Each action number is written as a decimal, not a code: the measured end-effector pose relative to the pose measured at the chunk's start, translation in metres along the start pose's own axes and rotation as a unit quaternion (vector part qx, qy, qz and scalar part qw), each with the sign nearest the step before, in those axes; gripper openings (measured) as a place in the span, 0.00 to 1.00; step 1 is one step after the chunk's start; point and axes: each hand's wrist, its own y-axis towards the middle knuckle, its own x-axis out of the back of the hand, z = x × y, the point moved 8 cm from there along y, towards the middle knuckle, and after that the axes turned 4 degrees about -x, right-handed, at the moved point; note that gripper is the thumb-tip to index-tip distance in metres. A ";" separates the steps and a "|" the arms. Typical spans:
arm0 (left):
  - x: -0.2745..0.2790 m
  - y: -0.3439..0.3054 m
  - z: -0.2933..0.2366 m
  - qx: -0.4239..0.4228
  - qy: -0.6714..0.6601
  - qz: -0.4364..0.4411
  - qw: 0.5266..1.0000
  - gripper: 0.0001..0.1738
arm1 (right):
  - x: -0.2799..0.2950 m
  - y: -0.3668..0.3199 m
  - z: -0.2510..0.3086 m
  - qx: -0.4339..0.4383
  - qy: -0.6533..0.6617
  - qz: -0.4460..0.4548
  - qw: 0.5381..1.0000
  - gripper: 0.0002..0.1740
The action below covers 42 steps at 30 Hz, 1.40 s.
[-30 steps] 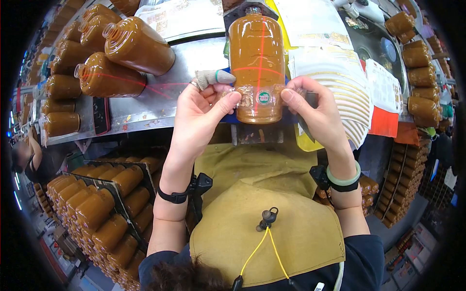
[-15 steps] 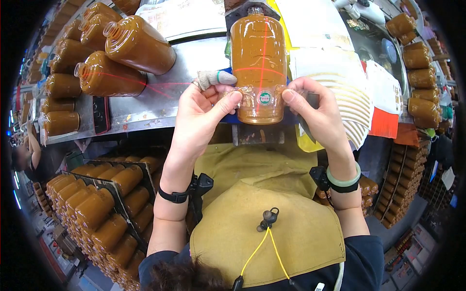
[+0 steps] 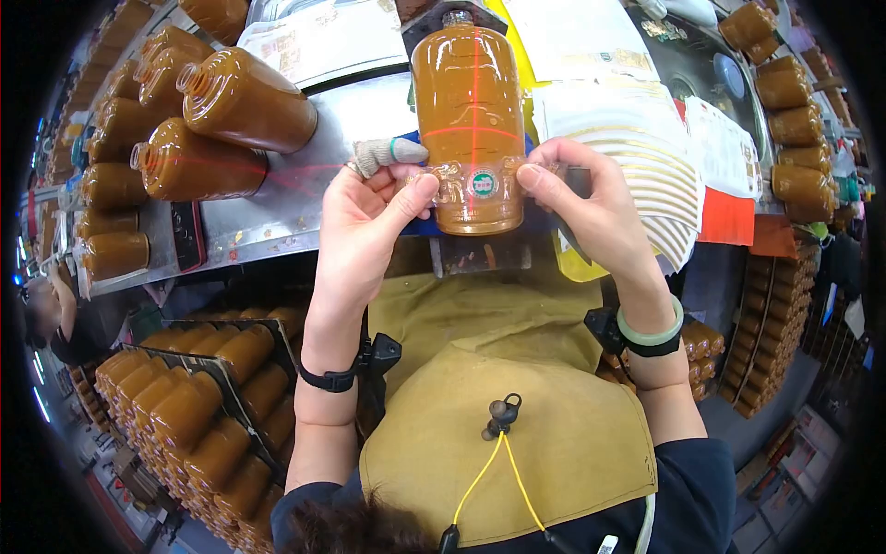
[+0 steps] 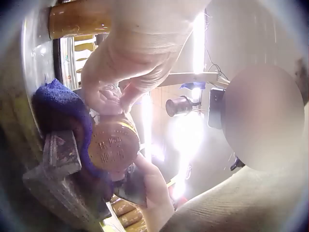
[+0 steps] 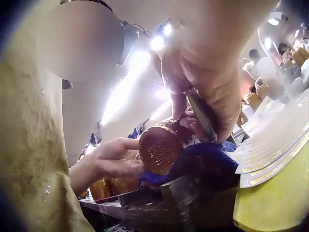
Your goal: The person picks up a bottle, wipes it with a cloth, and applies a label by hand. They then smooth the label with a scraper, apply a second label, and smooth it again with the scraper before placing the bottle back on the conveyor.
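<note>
A glossy brown bottle [image 3: 466,83] lies on its side on a blue cloth [image 4: 63,104], its neck pointing away from me and red laser lines crossing it. A clear decal strip [image 3: 483,183] with a round green emblem spans the lower part of the bottle. My left hand [image 3: 358,222] pinches the strip's left end between thumb and fingers; one finger wears a grey knit fingertip cover [image 3: 388,155]. At the right end, my right hand [image 3: 600,208] pinches the strip with thumb and forefinger. A dark flat scraper [image 5: 202,116] is tucked in that same hand.
More brown bottles [image 3: 249,102] stand left on the metal bench, near a dark phone-like device [image 3: 188,235]. Fanned decal sheets [image 3: 637,166] lie right of the work, over a yellow sheet. Racks of stacked bottles [image 3: 175,397] fill the lower left; a person is beyond them.
The bottle, bench and hands sit slightly further left in the head view, which has shifted a little. Both hands keep pinching the strip's ends in nearly the same pose.
</note>
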 end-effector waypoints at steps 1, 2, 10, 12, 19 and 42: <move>0.000 0.000 0.000 0.000 0.000 -0.003 1.000 0.17 | 0.000 0.000 -0.001 -0.005 -0.003 0.001 1.000 0.10; 0.000 0.000 0.000 0.000 0.000 -0.002 1.000 0.17 | 0.000 0.000 0.000 -0.005 -0.002 0.000 1.000 0.10; -0.007 -0.006 -0.021 -0.031 0.031 0.001 0.999 0.15 | -0.002 -0.009 0.009 -0.028 0.020 0.025 0.999 0.10; -0.008 -0.008 -0.023 -0.032 0.026 0.001 0.999 0.15 | -0.003 -0.012 0.015 -0.027 0.021 0.032 0.999 0.09; -0.010 -0.008 -0.026 -0.024 0.002 -0.001 1.000 0.16 | -0.003 -0.012 0.017 -0.044 0.038 0.046 0.997 0.09; -0.006 -0.004 -0.015 -0.022 0.019 -0.002 1.000 0.18 | 0.002 -0.004 0.006 -0.012 -0.029 0.007 0.999 0.09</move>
